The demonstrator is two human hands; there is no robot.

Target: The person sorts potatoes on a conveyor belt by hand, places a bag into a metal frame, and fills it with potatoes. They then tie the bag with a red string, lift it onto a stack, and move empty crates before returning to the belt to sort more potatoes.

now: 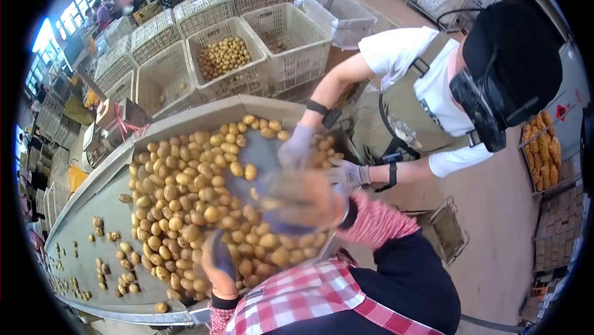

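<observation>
A large heap of potatoes covers much of a grey metal sorting table. My left hand, in an orange and dark blue glove, rests at the near side of the heap against the potatoes. Its fingers look stretched out, and I see nothing gripped in them. My right hand is smeared by motion over the right part of the heap, so its fingers and anything in them cannot be made out. Close by are a co-worker's gloved hands, also over the potatoes.
The co-worker in a white shirt and apron stands at the right. Behind the table are plastic crates, one holding potatoes. Scattered potatoes lie leftward. A basket stands on the floor.
</observation>
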